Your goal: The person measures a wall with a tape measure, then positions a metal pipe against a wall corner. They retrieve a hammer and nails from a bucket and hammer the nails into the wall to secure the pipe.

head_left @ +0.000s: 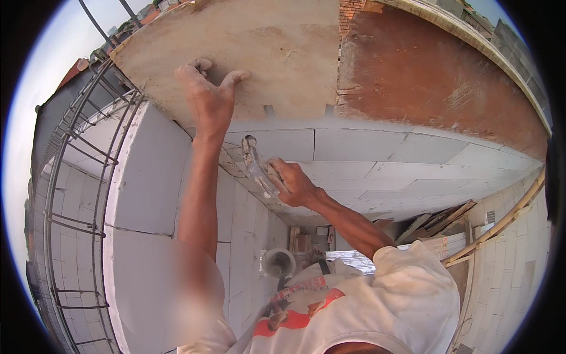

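My left hand (209,88) reaches up with its fingers spread and presses flat against a pale plywood board (277,47). Below it, my right hand (295,184) grips a metal hammer (257,165) by the handle. The hammer's head points up toward the board's lower edge, just in front of the white block wall (365,153). My white shirt with a red print (377,307) fills the bottom of the view.
A reddish-brown board (436,76) adjoins the plywood on the right. A steel rebar cage (76,194) runs down the left beside a white block pillar (147,177). Far below lie a white bucket (278,261), wood scraps (439,219) and a slanted wooden pole (501,223).
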Available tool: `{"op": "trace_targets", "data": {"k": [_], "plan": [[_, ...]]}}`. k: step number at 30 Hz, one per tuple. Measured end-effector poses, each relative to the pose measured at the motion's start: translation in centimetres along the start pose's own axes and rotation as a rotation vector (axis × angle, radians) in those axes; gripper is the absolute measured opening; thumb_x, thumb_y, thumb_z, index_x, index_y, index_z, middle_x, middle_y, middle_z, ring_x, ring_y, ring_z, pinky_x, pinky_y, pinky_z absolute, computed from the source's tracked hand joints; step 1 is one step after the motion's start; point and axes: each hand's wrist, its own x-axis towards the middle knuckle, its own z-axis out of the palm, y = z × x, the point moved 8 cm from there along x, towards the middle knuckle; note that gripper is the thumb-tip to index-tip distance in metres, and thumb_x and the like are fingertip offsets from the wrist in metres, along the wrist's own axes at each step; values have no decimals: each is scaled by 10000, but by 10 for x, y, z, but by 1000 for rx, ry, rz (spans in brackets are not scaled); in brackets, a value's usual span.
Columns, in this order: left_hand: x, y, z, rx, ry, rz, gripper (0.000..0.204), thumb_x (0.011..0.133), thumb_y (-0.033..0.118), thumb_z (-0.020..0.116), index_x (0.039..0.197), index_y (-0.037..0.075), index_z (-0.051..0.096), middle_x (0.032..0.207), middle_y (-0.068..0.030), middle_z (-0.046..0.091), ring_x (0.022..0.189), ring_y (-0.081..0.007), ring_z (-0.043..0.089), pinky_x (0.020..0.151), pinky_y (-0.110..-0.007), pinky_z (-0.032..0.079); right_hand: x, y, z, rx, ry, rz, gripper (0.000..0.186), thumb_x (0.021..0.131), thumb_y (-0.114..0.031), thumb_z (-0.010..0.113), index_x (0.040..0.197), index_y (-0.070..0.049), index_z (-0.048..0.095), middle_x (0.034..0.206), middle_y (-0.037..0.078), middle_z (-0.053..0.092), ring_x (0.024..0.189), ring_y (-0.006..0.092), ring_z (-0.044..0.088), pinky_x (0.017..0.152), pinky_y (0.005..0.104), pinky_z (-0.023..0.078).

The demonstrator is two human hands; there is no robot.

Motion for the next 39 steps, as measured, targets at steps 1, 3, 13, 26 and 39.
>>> {"op": "trace_targets", "data": {"k": [1,3,13,26,39], "plan": [[-1,0,-1,6,-8,-27,686,627,227,1001,1050,-24,521,997,-99,481,863,-224,471,753,-359,455,-7,-6,-15,4,56,-58,240,982,-169,608,1107,13,513,742,151,582,609,295,526,601,388,459],[0,0,-1,8,-23,-66,685,632,238,1001,1050,-23,525,995,-94,480,862,-216,470,756,-354,458,-5,-43,-54,16,177,-189,205,961,-112,594,1103,13,514,745,126,560,607,254,520,599,361,454],[-1,-6,-1,62,-56,-52,716,658,334,991,1095,-22,549,1011,-75,503,886,-181,487,795,-336,479,-19,-5,-102,-43,384,-90,188,925,-46,520,1103,12,535,733,44,540,615,135,486,564,290,427],[-1,2,-2,34,-8,-2,657,672,270,984,1068,-8,540,997,-74,499,870,-188,475,787,-345,473,-28,24,-109,102,420,-113,205,1017,-233,532,1064,-33,534,697,-17,476,550,58,394,478,238,353],[-3,-5,-10,-140,19,-117,634,617,91,970,1049,10,512,997,-82,441,864,-215,439,775,-347,457,-110,44,-29,507,281,618,265,1061,-328,574,1023,-67,541,651,-45,463,472,58,447,411,263,371]]}}
